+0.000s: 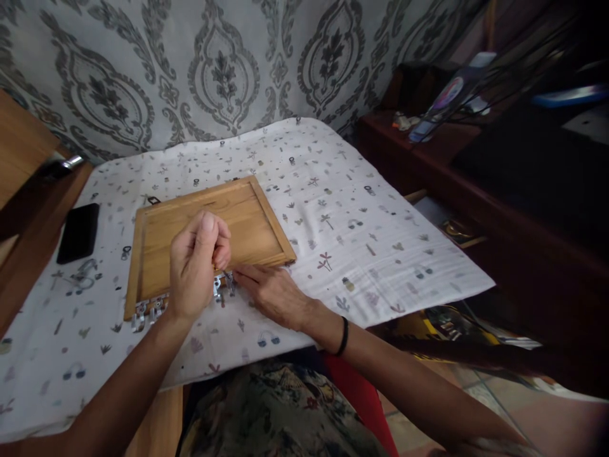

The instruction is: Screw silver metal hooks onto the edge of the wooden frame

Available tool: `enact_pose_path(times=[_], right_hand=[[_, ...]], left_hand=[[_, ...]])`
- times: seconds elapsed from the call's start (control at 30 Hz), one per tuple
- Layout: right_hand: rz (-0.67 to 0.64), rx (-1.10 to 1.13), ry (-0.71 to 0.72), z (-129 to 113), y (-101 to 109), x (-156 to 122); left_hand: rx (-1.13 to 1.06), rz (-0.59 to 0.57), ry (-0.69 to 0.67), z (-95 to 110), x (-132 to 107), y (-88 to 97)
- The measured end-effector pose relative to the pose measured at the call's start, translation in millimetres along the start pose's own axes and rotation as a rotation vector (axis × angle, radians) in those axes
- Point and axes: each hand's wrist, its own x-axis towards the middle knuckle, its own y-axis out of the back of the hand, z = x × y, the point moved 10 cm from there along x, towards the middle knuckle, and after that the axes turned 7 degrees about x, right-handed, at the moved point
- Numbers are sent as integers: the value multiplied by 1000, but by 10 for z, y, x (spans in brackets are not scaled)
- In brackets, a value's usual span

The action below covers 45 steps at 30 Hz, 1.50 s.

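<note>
A shallow wooden frame with a flat wooden back [257, 216] lies on the patterned cloth. Along its near edge are several small silvery metal hooks [155, 311]. My left hand [197, 260] is closed in a fist above this edge, thumb on top. A thin, dark piece shows below the fist, but what the fingers hold is mostly hidden. My right hand [273, 292] rests low at the near edge, its fingers together and their tips beside a metal hook [230, 284]. Whether they pinch that hook is unclear.
A black phone [78, 233] lies on the white cloth [371, 254] at the left, near a wooden piece with a metal end [71, 162]. At right stands a dark red desk [428, 165] bearing a bottle [442, 101], cables and an open drawer [442, 222]. Patterned fabric [266, 57] covers the back.
</note>
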Motion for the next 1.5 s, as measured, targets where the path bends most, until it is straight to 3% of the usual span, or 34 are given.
enact_pose_path(times=[0.1,0.37,0.47,0.63,0.77,0.87,1.0,1.1,1.2,1.3,1.4,1.5], right_hand=[[4,-4,1,0,2,2],[-9,-21,-3,-11,16,10],[-15,3,-11,-1,8,13],[-8,78,-67,83,-25,-22],[147,344,-129,185,134,-68],[275,583,-143,203,343,-49],[259,746,-177,113,506,135],[259,806,-188,43,577,300],[287,791,-170,8,611,402],[294,795,-157,6,599,428],[279,860,-173,34,563,420],[287,922,-215,98,533,410]], left_hand=[[-52,-28,19,-17,24,-48],[-119,-345,154,-116,77,-267],[-122,-339,144,-112,68,-260],[-139,-196,144,-151,134,-126],[-130,-186,132,-181,137,-82],[20,-157,35,-110,111,-16],[306,-116,-177,139,58,3],[362,-176,-195,189,41,-52],[313,-223,-98,76,36,29],[348,-214,-17,-86,-8,276],[629,-319,-63,-198,-140,406],[879,-453,-157,-281,-320,394]])
